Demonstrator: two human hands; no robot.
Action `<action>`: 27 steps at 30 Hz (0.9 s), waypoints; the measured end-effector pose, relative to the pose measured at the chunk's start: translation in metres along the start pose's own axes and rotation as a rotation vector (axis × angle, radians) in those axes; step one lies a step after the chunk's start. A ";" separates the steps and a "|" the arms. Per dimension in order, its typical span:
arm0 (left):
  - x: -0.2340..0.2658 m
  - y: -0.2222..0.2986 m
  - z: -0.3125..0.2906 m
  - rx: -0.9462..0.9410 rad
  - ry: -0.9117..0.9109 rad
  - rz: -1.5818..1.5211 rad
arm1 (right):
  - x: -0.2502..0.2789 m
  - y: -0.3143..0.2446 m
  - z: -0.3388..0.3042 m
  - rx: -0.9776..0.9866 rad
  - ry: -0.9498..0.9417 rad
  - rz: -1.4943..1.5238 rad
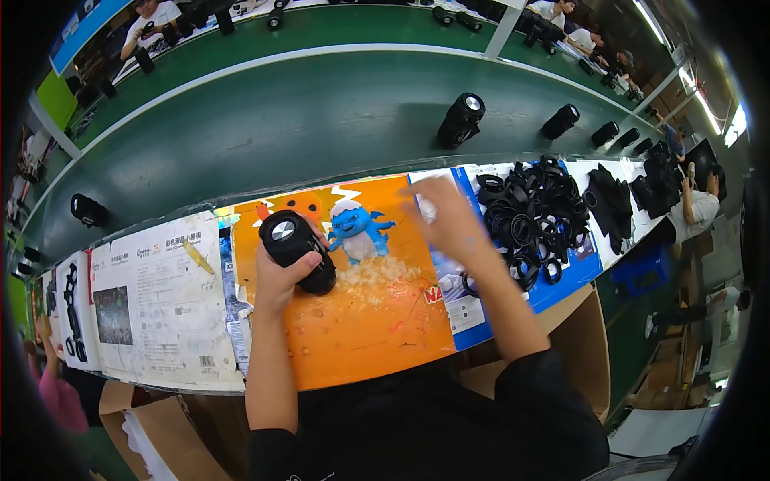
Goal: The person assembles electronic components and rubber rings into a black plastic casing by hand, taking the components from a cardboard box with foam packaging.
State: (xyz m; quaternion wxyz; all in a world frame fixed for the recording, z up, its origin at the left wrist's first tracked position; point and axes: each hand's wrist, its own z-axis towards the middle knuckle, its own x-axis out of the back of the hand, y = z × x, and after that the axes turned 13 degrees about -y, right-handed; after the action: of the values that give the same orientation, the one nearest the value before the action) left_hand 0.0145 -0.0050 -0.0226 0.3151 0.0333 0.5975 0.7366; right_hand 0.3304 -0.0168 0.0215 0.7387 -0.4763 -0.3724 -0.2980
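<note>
My left hand [278, 279] is wrapped round a black cylindrical portable speaker [319, 271], its silvery round end tilted up toward me. The speaker is over an orange board [369, 337] printed with a blue cartoon dragon. My right hand [447, 215] is above the seam between the orange board and a blue-and-white sheet [465, 309]. Motion smears its fingers, so whether they hold anything cannot be made out. Just right of that hand, black rings and straps [525, 220] lie in a tangled heap.
A green conveyor belt [305, 104] runs beyond the bench, carrying a black speaker [462, 120] and several others. A white printed board [160, 313] with a yellow marker [198, 258] lies left. Cardboard boxes [172, 437] stand below the bench edge. Other people work across the belt and at right.
</note>
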 end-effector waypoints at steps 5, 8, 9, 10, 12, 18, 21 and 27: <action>0.005 -0.010 0.009 -0.038 -0.026 -0.094 | 0.066 0.111 0.000 -0.441 -0.234 -0.794; 0.001 -0.006 0.013 -0.008 -0.016 -0.087 | 0.071 0.126 -0.004 -0.416 -0.276 -0.709; 0.003 0.000 0.009 0.027 -0.007 -0.089 | 0.068 0.109 0.002 -0.338 -0.283 -0.677; 0.007 0.001 0.007 0.053 -0.004 -0.097 | 0.063 0.093 0.005 -0.274 -0.288 -0.647; 0.013 0.004 0.003 0.104 -0.013 -0.123 | 0.051 0.076 0.014 -0.164 -0.396 -0.650; 0.024 -0.005 -0.001 0.060 -0.049 -0.219 | 0.023 0.015 0.029 0.197 -0.442 -0.668; 0.021 -0.009 0.003 0.055 -0.042 -0.267 | 0.009 0.039 0.034 0.122 -0.496 -0.241; 0.019 -0.004 0.001 0.016 -0.032 -0.208 | -0.005 0.042 0.012 -0.071 -0.245 -0.093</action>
State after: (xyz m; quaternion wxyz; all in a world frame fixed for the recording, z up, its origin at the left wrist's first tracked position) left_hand 0.0017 0.0057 -0.0318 0.3991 -0.0147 0.5987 0.6944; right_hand 0.3583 0.0108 0.0005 0.6558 -0.5172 -0.4708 -0.2842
